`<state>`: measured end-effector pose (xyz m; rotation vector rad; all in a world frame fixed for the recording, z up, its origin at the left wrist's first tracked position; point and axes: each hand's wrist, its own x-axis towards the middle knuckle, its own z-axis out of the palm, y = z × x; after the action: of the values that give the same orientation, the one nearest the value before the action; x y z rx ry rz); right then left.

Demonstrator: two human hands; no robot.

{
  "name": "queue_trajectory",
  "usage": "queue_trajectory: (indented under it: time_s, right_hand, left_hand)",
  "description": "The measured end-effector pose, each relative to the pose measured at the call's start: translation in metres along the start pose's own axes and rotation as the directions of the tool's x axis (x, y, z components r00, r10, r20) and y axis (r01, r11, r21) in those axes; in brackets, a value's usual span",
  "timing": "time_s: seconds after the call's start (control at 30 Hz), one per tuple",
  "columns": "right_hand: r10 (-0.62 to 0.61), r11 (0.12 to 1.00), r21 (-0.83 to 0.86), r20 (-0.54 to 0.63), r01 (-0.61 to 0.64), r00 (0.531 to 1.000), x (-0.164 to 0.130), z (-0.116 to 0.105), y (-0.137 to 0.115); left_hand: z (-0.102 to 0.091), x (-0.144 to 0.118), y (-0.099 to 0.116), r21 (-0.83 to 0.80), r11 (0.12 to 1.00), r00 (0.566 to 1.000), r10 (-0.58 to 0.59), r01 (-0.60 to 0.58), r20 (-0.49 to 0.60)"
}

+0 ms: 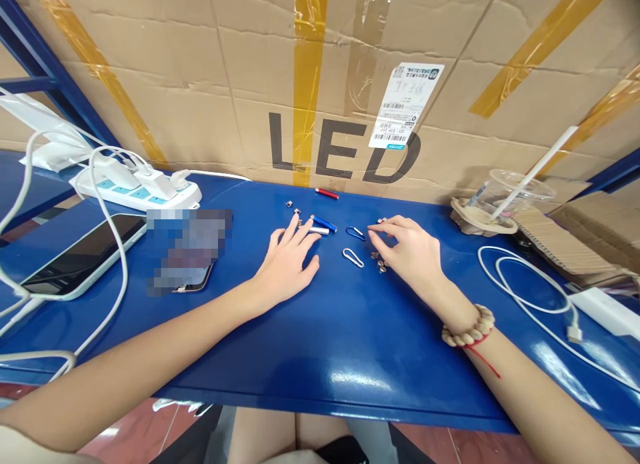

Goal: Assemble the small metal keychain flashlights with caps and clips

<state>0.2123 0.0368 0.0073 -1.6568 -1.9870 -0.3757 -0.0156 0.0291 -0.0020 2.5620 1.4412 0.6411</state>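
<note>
My left hand [287,261] lies flat on the blue table [350,344], fingers apart, its fingertips touching a silver tube [319,231] beside a blue tube [324,223]. My right hand [407,247] rests to the right, thumb and forefinger pinched near a blue carabiner clip [356,233]; whether it grips a small part there I cannot tell. A silver clip [353,257] lies between the hands. Small metal pieces [380,263] sit under the right palm's edge. A red tube [327,193] lies further back.
A tablet [83,254] and a phone [193,285] lie at left, with a power strip [135,194] and white cables behind. A cardboard box marked LED [345,151] walls the back. A plastic cup with straw [517,187] and a white cable [530,294] are at right.
</note>
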Motion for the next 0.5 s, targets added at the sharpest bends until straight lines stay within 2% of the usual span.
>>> queue_trajectory:
  time_s: [0.27,0.4,0.5]
  right_hand:
    - [0.019,0.998,0.06,-0.037,-0.017,0.999,0.001,-0.004,-0.006]
    - [0.113,0.983,0.153,-0.069,-0.102,0.991,0.004,-0.009,-0.006]
    - [0.221,0.946,0.271,-0.13,-0.179,0.967,0.007,-0.012,-0.004]
  left_hand:
    - [0.003,-0.001,0.001,-0.031,0.999,0.999,0.011,-0.013,-0.037]
    - [0.002,-0.001,0.001,-0.026,0.999,0.998,0.018,-0.019,-0.055]
    - [0.002,-0.002,0.0,-0.044,0.999,0.998,0.014,-0.017,-0.068]
